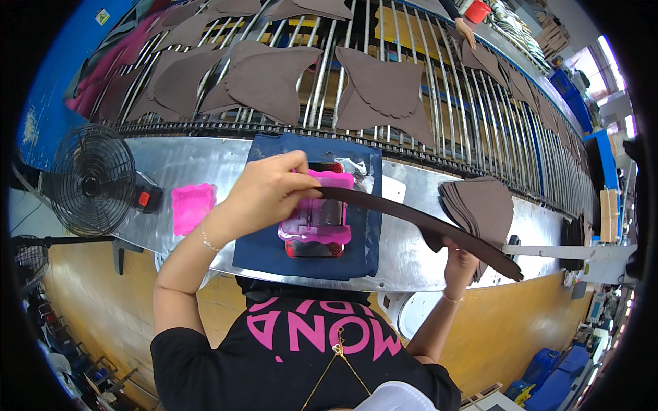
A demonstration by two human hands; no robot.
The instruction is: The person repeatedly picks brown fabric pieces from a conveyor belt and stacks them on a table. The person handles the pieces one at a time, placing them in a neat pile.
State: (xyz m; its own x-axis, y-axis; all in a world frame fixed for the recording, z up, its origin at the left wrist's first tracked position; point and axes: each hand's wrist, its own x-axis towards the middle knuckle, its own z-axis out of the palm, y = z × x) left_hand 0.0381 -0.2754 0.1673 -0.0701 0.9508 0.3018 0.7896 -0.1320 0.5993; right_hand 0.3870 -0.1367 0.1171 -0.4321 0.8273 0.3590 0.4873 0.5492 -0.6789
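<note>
Gripping a long dark brown strip [418, 222] at both ends, the right hand [459, 264] pinches its far end while the left hand [264, 192] closes on the other, above a pink tray [317, 226] on a blue mat [260, 253]. Beyond, brown cut pieces [271, 79] lie on a roller conveyor [439, 103].

She holds a long dark brown strip [425, 222] stretched between both hands: the left hand [271, 192] pinches one end above a pink tray [315, 229] on a navy mat [308, 257], the right hand [460, 266] grips it near a stack of brown cut pieces [483, 205]. More brown pieces lie on the roller conveyor [384, 89]; a small fan [92, 179] stands to the left.
</note>
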